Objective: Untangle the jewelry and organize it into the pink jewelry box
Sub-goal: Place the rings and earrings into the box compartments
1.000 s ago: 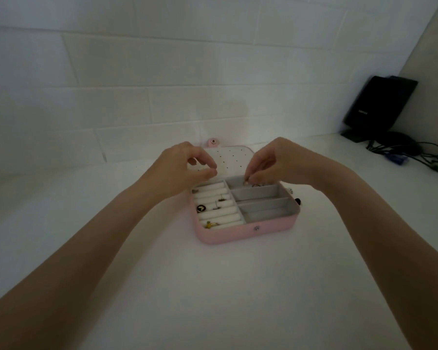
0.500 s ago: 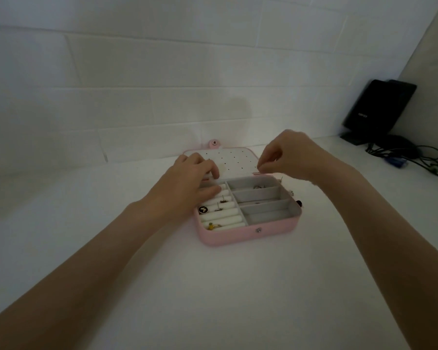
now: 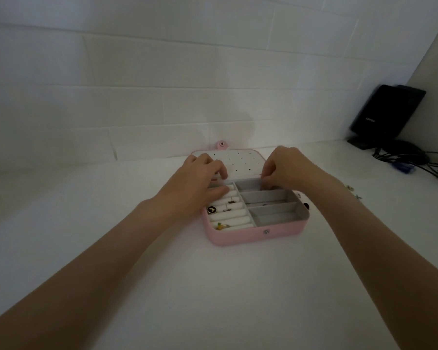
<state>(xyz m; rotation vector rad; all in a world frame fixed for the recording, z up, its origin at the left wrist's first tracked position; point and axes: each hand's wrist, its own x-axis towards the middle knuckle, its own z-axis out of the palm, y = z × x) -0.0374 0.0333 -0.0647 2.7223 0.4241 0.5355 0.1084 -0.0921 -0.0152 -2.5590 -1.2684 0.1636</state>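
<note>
Two bare forearms of yours run up from the near edge of the white desk (image 3: 213, 286) and meet over the pink jewelry box (image 3: 253, 236), which sits open near the middle of the desk. Its snap stud shows on the near wall. Left half of the box: white ring rolls (image 3: 238, 219). A yellow-gold ring (image 3: 221, 226) sits in the nearest roll, a round black-and-gold piece (image 3: 212, 209) farther up, and two small stud earrings (image 3: 229, 203) stand between the rolls. Right half: three grey compartments (image 3: 276, 215), near to far; a small dark item lies at the divider between the near and middle ones, too small to identify.

Your left hand (image 3: 195, 188) rests on the far-left corner of the box, thumb flat along a ring roll, fingers lightly curled onto the lid; it holds nothing visible. Your right hand (image 3: 288, 170) hovers over the far compartment, fingertips pinched together on something too fine to make out.

The lid (image 3: 240, 162), laid open behind, shows a white panel dotted with earring holes and a pink tab at its far edge. Small jewelry bits (image 3: 306, 205) lie on the desk just right of the box. Far right: a black device (image 3: 387, 112) leaning in the corner, with cables (image 3: 420, 160) trailing. White tiled wall (image 3: 162, 84) beyond.
</note>
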